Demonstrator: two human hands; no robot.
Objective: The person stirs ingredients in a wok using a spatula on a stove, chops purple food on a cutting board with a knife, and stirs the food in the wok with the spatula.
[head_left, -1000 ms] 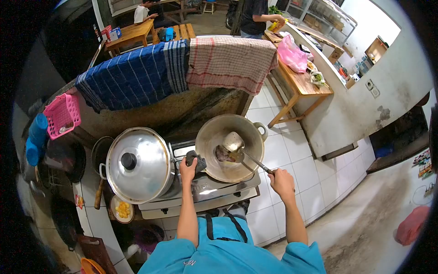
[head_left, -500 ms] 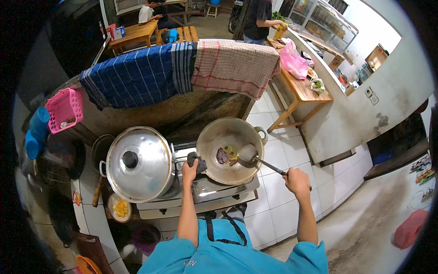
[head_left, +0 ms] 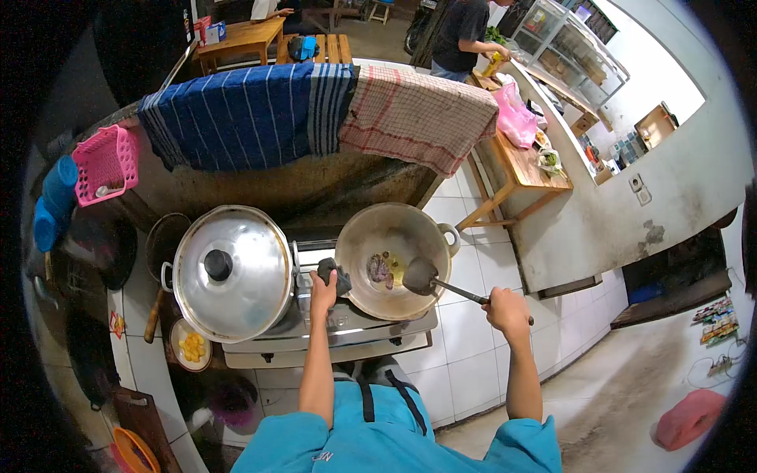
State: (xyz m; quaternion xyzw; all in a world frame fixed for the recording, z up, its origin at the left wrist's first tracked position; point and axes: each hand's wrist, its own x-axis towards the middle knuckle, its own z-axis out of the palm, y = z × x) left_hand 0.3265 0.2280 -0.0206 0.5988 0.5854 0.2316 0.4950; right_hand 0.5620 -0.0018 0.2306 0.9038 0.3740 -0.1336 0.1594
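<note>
A wok [head_left: 371, 276] sits on the right side of a gas stove [head_left: 315, 340], with purplish sliced pieces [head_left: 380, 270] and a little yellowish oil at its bottom. My left hand [head_left: 322, 293] is closed on a dark cloth [head_left: 335, 276] at the wok's left edge; the wok's handle there is hidden. The fingers of my right hand [head_left: 509, 310] wrap round the handle of a wok spatula [head_left: 420, 276]. Its blade hangs over the right part of the wok, beside the pieces. Left of the wok stands a large pot with a metal lid [head_left: 251, 272] and black knob.
A plate of yellow pieces [head_left: 192, 347] lies left of the stove. A blue towel [head_left: 236, 114] and a checked cloth [head_left: 418, 110] hang over the low wall ahead. A pink basket [head_left: 106, 167] is at left. Another person [head_left: 459, 39] stands beyond, near a wooden table [head_left: 524, 165].
The spatula's blade has shifted slightly and turned, now showing a dark face. My left hand still holds the cloth at the wok's edge. The whole view has tilted a little.
</note>
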